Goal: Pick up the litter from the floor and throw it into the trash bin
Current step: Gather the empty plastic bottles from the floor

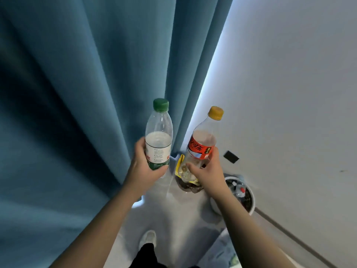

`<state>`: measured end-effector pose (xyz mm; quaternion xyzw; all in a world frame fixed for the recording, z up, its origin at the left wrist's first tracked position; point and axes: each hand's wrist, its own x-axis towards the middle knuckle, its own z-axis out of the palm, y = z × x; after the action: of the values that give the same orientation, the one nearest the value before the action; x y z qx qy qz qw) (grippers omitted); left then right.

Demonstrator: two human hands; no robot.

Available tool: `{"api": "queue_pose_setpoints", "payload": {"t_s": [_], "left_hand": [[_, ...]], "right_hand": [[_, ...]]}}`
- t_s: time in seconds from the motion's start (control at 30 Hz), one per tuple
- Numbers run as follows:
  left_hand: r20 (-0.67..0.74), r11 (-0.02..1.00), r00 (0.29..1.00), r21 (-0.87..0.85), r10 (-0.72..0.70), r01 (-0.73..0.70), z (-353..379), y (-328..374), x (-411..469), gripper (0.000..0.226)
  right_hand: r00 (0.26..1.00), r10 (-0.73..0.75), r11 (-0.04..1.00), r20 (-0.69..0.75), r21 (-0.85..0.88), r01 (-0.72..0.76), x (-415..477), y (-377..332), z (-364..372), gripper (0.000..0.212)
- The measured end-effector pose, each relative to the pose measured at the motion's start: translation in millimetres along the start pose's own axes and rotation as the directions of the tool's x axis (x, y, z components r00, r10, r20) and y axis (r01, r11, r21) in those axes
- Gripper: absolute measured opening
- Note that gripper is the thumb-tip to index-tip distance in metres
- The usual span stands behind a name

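Observation:
My left hand (144,165) grips a clear plastic bottle with a green cap (158,130) by its lower half, held upright in front of the blue curtain. My right hand (207,171) grips a clear bottle with a red label and yellow cap (204,140) near its base, tilted slightly right. Below both hands, a yellow and dark snack wrapper (185,180) lies on the pale floor. A round white trash bin (250,200) stands by the wall to the right, with a bottle and dark litter inside; my right forearm hides part of it.
A blue curtain (87,93) fills the left and middle. A white wall (289,93) with a small dark patch (231,156) is on the right. My white shoe (148,238) stands on the floor below. Some light crumpled material (224,250) lies at the lower right.

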<state>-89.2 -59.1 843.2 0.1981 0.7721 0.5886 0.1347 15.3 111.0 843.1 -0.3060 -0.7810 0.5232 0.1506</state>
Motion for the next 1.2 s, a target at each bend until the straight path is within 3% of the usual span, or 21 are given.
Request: {"api": "queue_pose_setpoints", "payload": {"t_s": [0.13,0.33,0.6,0.9,1.03,1.2], "left_hand": [[0.148,1.0,0.989,0.001,0.021,-0.022,57.2,13.3,39.3,0.086],[0.258,0.998,0.966,0.055,-0.02,0.006,142.5,13.9,56.8,0.09],[0.383,0.982,0.905,0.12,-0.184,0.148,291.5,9.0,59.7,0.084],[0.477,0.893,0.757,0.28,-0.447,0.351,448.3,-136.3,96.3,0.077],[0.514,0.861,0.696,0.377,-0.501,0.341,503.0,-228.4,100.9,0.081],[0.5,0.831,0.686,0.468,-0.528,0.299,561.1,-328.1,98.3,0.075]], "right_hand": [[0.989,0.075,0.995,-0.126,0.074,-0.066,21.2,26.8,-47.0,0.065],[0.968,0.145,0.984,-0.206,0.134,-0.119,49.8,69.8,-112.5,0.065],[0.922,0.296,0.954,-0.25,0.127,-0.272,82.3,164.8,-219.2,0.062],[0.667,0.671,0.742,-0.323,0.292,-0.604,95.0,373.6,-236.0,0.068],[0.556,0.754,0.656,-0.349,0.345,-0.672,108.8,479.3,-211.2,0.071],[0.415,0.842,0.532,-0.345,0.399,-0.747,125.7,591.1,-170.5,0.069]]}}
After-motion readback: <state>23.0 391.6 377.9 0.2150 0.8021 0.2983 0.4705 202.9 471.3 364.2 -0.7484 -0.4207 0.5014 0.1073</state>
